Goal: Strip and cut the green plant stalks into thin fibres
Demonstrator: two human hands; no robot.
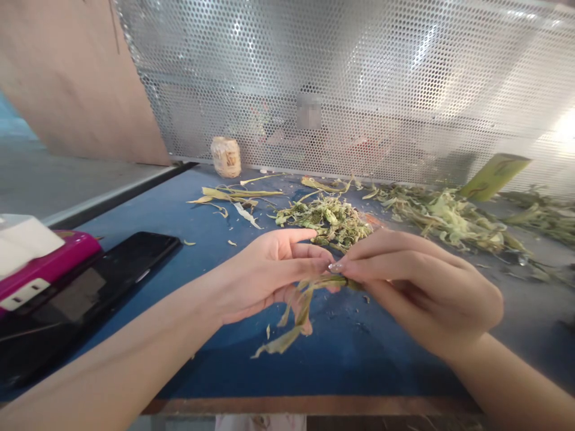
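A dried, yellow-green leafy stalk (305, 302) stretches between my two hands above the blue tabletop, its limp leaf strips hanging down. My left hand (274, 263) closes thumb and fingers on it, with some strips trailing below the palm. From the other side, my right hand (413, 281) pinches the stalk's dark end between thumb and fingertips. Tiny shiny bits (335, 267) show where the fingertips meet; I cannot make out what they are. Just beyond my hands lies a heap of small, crumpled green plant pieces (330, 218).
Loose long dried leaves (238, 194) lie behind left, near a patterned jar (226, 157). More dried plants (453, 218) and a yellow-green card (496, 175) are at right. A black phone (139, 257) and magenta power strip (81, 251) sit left. A perforated metal panel (359, 66) stands behind.
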